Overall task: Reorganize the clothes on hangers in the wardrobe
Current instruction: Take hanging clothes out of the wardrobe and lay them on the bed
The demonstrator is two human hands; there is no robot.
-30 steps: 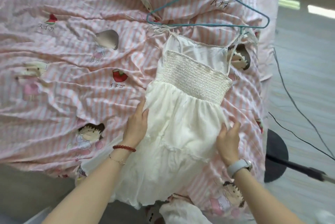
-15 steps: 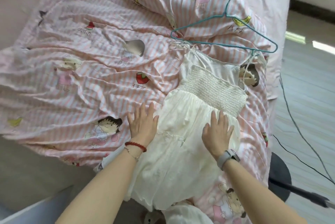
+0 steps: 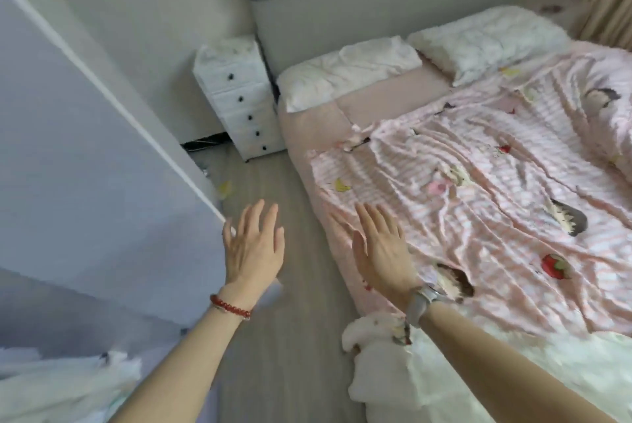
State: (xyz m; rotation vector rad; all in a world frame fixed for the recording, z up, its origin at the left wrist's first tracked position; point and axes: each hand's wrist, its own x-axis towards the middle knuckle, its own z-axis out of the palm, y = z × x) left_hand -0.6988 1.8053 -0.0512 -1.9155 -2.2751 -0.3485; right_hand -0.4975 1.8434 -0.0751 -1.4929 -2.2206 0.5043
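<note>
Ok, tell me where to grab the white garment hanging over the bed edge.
Take the bunched fold of the white garment where it spills over the edge of the bed, coming from the floor side with the open right hand, the nearer one. That fold hangs free for a grip; the rest lies flat and runs out of view.

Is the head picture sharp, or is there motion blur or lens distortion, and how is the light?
Head view: soft all over with motion blur, the left hand and right hand smeared at the fingertips; wide-angle bending tilts the white panel and drawer chest; light is even and diffuse, with no glare or hard shadows on the striped bedsheet.
</note>
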